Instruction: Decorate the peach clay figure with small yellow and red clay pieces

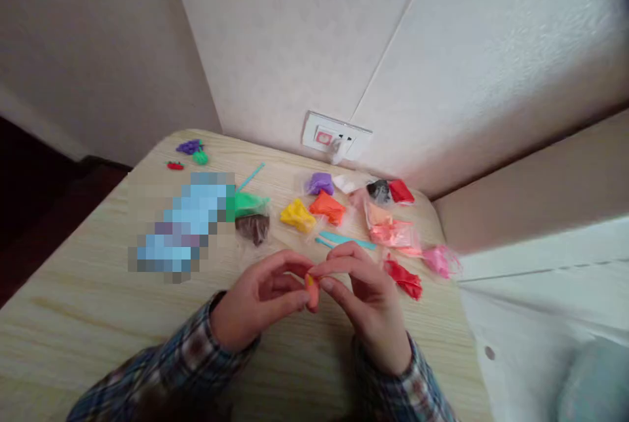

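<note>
Between my two hands is a small salmon-coloured lump of modelling clay with a yellow bit near its top. My left hand holds the lump between thumb and fingers, from its left side. On the other side, my right hand is closed in a pinch, its fingertips at the lump's upper end beside the yellow bit. Whether a separate scrap sits between those right fingertips is hidden. Just beyond my hands lie turquoise clay tools, yellow clay and orange clay in clear bags.
Bags of purple, green, brown, red and pink clay lie about the wooden table. Small clay grapes stand far left, near a blurred blue object. A wall socket sits behind.
</note>
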A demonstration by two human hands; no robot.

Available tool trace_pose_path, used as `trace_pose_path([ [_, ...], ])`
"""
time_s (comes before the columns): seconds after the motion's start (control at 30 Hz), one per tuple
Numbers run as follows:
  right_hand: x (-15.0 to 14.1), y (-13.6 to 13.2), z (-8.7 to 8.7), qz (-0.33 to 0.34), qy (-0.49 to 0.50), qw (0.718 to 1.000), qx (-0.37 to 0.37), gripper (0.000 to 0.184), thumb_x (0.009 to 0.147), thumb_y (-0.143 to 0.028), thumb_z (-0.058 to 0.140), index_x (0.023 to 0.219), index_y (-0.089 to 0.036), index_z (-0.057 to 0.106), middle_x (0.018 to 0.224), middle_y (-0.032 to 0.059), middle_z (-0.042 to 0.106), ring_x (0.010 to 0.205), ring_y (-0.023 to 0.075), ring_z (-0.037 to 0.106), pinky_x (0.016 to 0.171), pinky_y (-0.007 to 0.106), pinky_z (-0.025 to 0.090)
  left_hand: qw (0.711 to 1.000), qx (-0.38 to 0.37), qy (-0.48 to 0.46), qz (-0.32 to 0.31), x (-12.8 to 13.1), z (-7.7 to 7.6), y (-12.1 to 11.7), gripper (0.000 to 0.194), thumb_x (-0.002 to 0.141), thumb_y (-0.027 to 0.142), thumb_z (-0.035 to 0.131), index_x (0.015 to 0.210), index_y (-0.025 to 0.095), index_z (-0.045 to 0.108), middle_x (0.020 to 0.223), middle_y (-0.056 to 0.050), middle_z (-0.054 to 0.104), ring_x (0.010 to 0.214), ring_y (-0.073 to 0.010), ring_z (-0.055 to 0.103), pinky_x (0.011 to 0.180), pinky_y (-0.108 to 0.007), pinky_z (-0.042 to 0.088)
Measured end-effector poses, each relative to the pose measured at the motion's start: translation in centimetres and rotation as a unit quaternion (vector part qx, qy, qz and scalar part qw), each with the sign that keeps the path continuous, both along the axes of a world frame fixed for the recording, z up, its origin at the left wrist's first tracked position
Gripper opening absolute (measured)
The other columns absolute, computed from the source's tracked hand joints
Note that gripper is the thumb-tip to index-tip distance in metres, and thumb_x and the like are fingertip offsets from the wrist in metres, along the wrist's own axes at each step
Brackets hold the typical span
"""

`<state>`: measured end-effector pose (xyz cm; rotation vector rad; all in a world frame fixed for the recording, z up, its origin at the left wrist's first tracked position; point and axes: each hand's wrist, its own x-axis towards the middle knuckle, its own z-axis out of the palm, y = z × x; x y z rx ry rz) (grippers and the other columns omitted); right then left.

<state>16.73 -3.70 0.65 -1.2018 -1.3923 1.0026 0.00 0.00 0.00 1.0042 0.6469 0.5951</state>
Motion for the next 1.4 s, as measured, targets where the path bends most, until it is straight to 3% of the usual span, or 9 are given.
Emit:
trace_pose_path([
  [0.37,-0.2,0.0,-0.2,-0.003,0.008,1.000,-0.003,0.016,0.084,-0.024,0.062,0.091,-0.036,0.071,0.081,-0.0023,0.053,0.081,0.0117,0.050,0.074,0.025,0.041,1.000,-0.014,-0.006,0.003,0.2,0.1,0.1,0.021,0.075,0.018,0.065,0.093,0.016,0.054,0.068,0.004,0.064,0.066,-0.0086,0.060,0.063,-0.020,0.044],
  [0.5,0.3,0.2,-0.2,-0.034,-0.017,0.999,0.009,0.009,0.083,-0.025,0.062,0.086,-0.031,0.068,0.081,-0.0029,0.054,0.080,0.0119,0.051,0.074,0.026,0.042,1.000,-0.010,0.008,0.012,0.1,0.2,0.3,0.022,0.074,0.018,0.065,0.093,0.016,0.056,0.069,0.003,0.065,0.066,-0.0096,0.061,0.063,-0.021,0.045],
  [0.6,1.0,0.5,-0.3,-0.083,-0.117,0.989,0.031,0.003,0.082,-0.022,0.064,0.081,-0.025,0.065,0.081,-0.0019,0.055,0.081,0.0132,0.053,0.075,0.028,0.042,0.999,-0.010,0.030,0.029,0.0,0.3,0.4,0.023,0.072,0.019,0.066,0.093,0.015,0.056,0.072,0.002,0.066,0.068,-0.0105,0.062,0.065,-0.022,0.047],
  [0.7,1.3,0.8,-0.8,-0.128,-0.254,0.957,0.051,0.002,0.081,-0.019,0.063,0.080,-0.021,0.063,0.082,0.0005,0.055,0.081,0.0155,0.053,0.074,0.030,0.042,0.998,-0.012,0.044,0.047,0.0,0.4,0.4,0.027,0.069,0.019,0.067,0.094,0.015,0.056,0.075,0.001,0.066,0.070,-0.0109,0.063,0.067,-0.023,0.049],
  [0.8,1.3,0.8,-1.4,-0.130,-0.348,0.927,0.057,0.004,0.083,-0.020,0.060,0.082,-0.020,0.064,0.085,0.0030,0.055,0.083,0.0184,0.052,0.074,0.033,0.041,0.995,-0.008,0.079,0.063,0.1,0.5,0.3,0.032,0.064,0.019,0.069,0.093,0.015,0.056,0.078,0.001,0.065,0.070,-0.0105,0.063,0.068,-0.023,0.051],
  [1.03,1.3,0.7,-2.0,-0.133,-0.424,0.894,0.053,0.009,0.085,-0.017,0.056,0.085,-0.020,0.065,0.086,0.0037,0.058,0.084,0.0190,0.052,0.077,0.035,0.038,0.975,0.124,0.167,0.075,0.5,0.0,-0.1,0.027,0.068,0.017,0.063,0.094,0.015,0.057,0.076,0.000,0.064,0.069,-0.0118,0.063,0.068,-0.024,0.055],
  [1.2,1.4,0.8,-2.1,-0.126,-0.432,0.892,0.028,0.010,0.084,-0.015,0.056,0.085,-0.021,0.065,0.086,0.0016,0.059,0.085,0.0177,0.053,0.079,0.034,0.034,0.944,0.249,0.204,0.071,0.5,-0.4,-0.3,0.026,0.073,0.016,0.057,0.099,0.016,0.058,0.088,-0.003,0.065,0.071,-0.0120,0.065,0.066,-0.024,0.057],
  [1.4,1.3,0.9,-2.3,-0.115,-0.432,0.895,-0.003,0.010,0.083,-0.014,0.058,0.082,-0.021,0.064,0.086,0.0003,0.059,0.086,0.0167,0.053,0.080,0.034,0.031,0.911,0.339,0.223,0.077,0.2,-1.5,-0.2,0.024,0.077,0.016,0.054,0.100,0.020,0.060,0.088,-0.001,0.066,0.070,-0.0112,0.063,0.061,-0.021,0.053],
])
